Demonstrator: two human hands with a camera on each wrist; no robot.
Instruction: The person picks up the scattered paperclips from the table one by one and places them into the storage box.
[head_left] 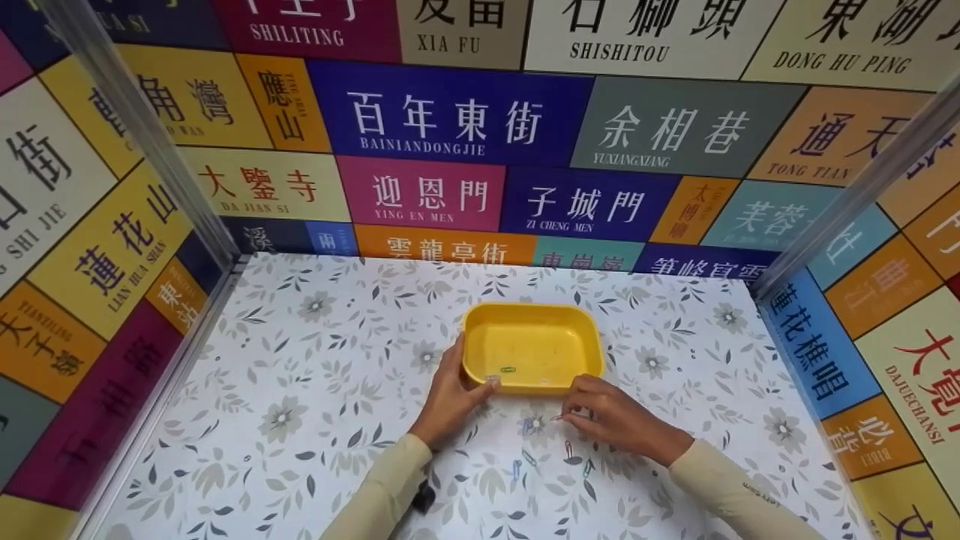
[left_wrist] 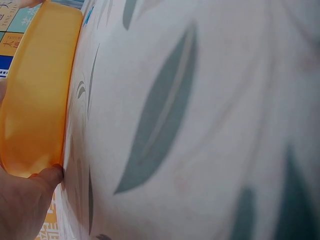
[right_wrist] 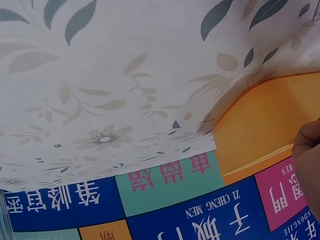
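A yellow plastic box [head_left: 541,345] stands upright on the table, with a green paper clip [head_left: 508,369] and a pale one inside. My left hand [head_left: 448,397] grips its left front corner, thumb at the front wall and fingers along the left side. By the right front corner, my right hand [head_left: 619,416] pinches a pinkish-red paper clip [head_left: 556,418] just outside the box. In front of the box lie several loose clips, among them a red paper clip [head_left: 568,448], a blue paper clip [head_left: 516,470] and a green paper clip [head_left: 588,469]. The right wrist view shows only part of that hand.
A white cloth with a leaf and flower print [head_left: 315,390] covers the table. Upright panels with colourful Chinese place-name signs [head_left: 450,112] enclose the back and both sides, joined by clear corner strips. A small black object [head_left: 424,496] sits by the left sleeve.
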